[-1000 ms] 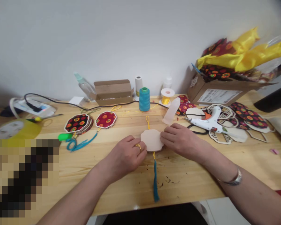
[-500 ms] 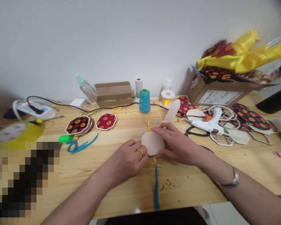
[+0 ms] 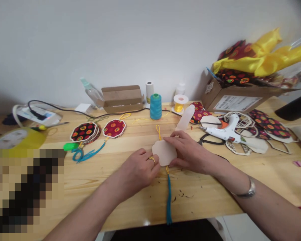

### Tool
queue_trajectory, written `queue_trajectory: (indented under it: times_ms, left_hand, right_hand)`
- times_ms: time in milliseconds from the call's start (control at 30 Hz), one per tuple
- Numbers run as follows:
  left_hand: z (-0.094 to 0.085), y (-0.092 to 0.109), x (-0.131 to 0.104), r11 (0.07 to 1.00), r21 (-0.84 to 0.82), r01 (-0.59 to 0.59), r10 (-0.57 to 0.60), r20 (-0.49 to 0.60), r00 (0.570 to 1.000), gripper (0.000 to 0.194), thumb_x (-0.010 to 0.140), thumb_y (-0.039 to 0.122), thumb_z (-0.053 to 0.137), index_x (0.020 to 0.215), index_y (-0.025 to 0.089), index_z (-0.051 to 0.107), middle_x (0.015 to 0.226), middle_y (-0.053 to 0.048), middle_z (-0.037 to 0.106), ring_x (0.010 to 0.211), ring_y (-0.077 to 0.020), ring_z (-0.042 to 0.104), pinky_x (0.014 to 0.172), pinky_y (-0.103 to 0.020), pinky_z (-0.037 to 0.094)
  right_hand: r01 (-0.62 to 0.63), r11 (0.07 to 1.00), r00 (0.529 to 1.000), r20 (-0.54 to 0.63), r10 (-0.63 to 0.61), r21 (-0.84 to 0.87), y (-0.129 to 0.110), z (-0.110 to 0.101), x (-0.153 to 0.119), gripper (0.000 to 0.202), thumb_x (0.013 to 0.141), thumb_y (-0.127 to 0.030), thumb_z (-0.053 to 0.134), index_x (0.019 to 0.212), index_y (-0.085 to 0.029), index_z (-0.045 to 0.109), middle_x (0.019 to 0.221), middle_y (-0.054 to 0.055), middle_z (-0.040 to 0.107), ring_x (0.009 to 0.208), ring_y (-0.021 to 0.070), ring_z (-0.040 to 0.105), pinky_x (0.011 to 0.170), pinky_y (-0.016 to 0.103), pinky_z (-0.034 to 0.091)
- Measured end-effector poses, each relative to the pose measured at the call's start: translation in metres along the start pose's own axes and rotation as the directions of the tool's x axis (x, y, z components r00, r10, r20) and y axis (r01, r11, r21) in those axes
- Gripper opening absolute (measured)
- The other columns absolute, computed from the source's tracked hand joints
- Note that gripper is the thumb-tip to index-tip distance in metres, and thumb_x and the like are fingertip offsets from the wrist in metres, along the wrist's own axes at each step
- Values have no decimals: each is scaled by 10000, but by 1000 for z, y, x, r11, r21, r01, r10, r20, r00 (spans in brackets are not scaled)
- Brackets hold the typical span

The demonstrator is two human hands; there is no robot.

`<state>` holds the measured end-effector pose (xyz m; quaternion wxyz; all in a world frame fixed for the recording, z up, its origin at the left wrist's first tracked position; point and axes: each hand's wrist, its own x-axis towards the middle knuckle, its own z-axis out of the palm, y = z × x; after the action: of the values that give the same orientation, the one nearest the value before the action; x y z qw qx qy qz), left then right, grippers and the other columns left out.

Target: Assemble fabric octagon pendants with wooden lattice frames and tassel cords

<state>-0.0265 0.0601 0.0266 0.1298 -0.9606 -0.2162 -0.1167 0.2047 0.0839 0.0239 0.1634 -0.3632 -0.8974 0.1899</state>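
A pale, scalloped pendant [image 3: 165,153] lies plain side up on the wooden table [image 3: 90,187], between my two hands. A yellow cord loop [image 3: 158,132] sticks out of its far edge, and a blue tassel [image 3: 169,201] trails from its near edge. My left hand [image 3: 141,167], with a ring on it, is closed on the pendant's left edge; its fingertips are partly hidden. My right hand [image 3: 190,152] grips the right edge, fingers on the far rim and thumb at the near side.
Finished pendants with patterned fabric [image 3: 114,128] lie at the left. A blue thread cone [image 3: 156,107] and a yellow cord spool [image 3: 180,103] stand behind. To the right are a white glue gun [image 3: 227,130], black-handled scissors [image 3: 212,140] and a cardboard box [image 3: 230,98] of fabric. Dark scraps litter the front.
The camera view has shifted slightly. Both hands keep their hold on the pendant's edges, with hardly any visible movement.
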Motion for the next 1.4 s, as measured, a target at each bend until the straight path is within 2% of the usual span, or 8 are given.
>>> queue_trajectory:
  times_ms: [100, 167, 300, 433, 767, 967, 1200, 1400]
  left_hand:
    - [0, -7, -2, 985, -154, 83, -77, 48, 996, 175, 873, 81, 459, 904, 165, 610, 855, -41, 679, 749, -171, 606, 614, -308, 449]
    - [2, -12, -3, 937, -296, 183, -187, 16, 982, 147, 890, 186, 510, 1013, 181, 591, 968, -47, 684, 846, -181, 607, 700, -325, 490]
    - [10, -10, 0, 831, -429, 355, -383, 21, 923, 544, 789, 379, 665, 1256, 179, 472, 1145, -100, 638, 1011, -241, 567, 846, -415, 503]
    - [15, 0, 5, 788, -406, 463, -474, 80, 877, 682, 717, 369, 729, 1291, 148, 433, 1074, -114, 653, 992, -271, 570, 816, -431, 518]
    - [20, 7, 5, 811, -351, 468, -484, 46, 874, 607, 786, 377, 654, 1284, 121, 417, 1189, -163, 612, 1072, -295, 559, 859, -458, 496]
    - [20, 8, 5, 800, -345, 491, -501, 68, 863, 609, 791, 391, 640, 1284, 116, 411, 1079, -143, 638, 986, -289, 569, 792, -449, 513]
    - [20, 8, 5, 794, -329, 511, -509, 97, 855, 625, 771, 383, 664, 1278, 119, 412, 1066, -146, 640, 999, -295, 566, 809, -447, 502]
    - [18, 8, 6, 791, -341, 508, -503, 109, 857, 619, 774, 381, 661, 1279, 134, 399, 1110, -142, 621, 999, -289, 553, 823, -457, 492]
  right_hand:
    - [2, 1000, 1000, 11, -2, 17, 0, -1, 0, 603, 755, -296, 706, 1291, -148, 473, 1190, 137, 560, 1174, 286, 392, 970, 439, 421]
    - [0, 999, 1000, 6, -1, 35, -1, -2, 0, 595, 753, -303, 708, 1284, -156, 484, 1181, 138, 568, 1171, 283, 398, 963, 442, 422]
    - [-15, 999, 1000, 1, 15, 49, -2, -2, 1, 596, 766, -314, 693, 1299, -162, 474, 1171, 147, 566, 1166, 282, 400, 950, 456, 427]
    - [-20, 999, 1000, 6, 19, 47, -2, -2, 1, 579, 775, -319, 681, 1295, -169, 474, 1172, 143, 559, 1164, 288, 396, 951, 468, 422]
    - [18, 999, 1000, -7, -18, 46, 2, 0, 1, 609, 736, -320, 727, 1269, -156, 483, 1115, 119, 590, 1118, 281, 407, 951, 450, 407]
    - [8, 997, 1000, 2, -8, 72, 2, -4, -1, 655, 737, -330, 720, 1312, -168, 452, 1169, 125, 561, 1160, 288, 396, 962, 456, 413]
    - [25, 997, 1000, 8, -25, 71, 5, -13, -4, 638, 786, -341, 665, 1348, -160, 422, 1223, 155, 553, 1211, 296, 383, 977, 476, 414]
    - [33, 996, 999, 19, -35, 81, 3, -13, -3, 637, 798, -313, 657, 1372, -219, 397, 1211, 120, 565, 1203, 291, 405, 972, 476, 416]
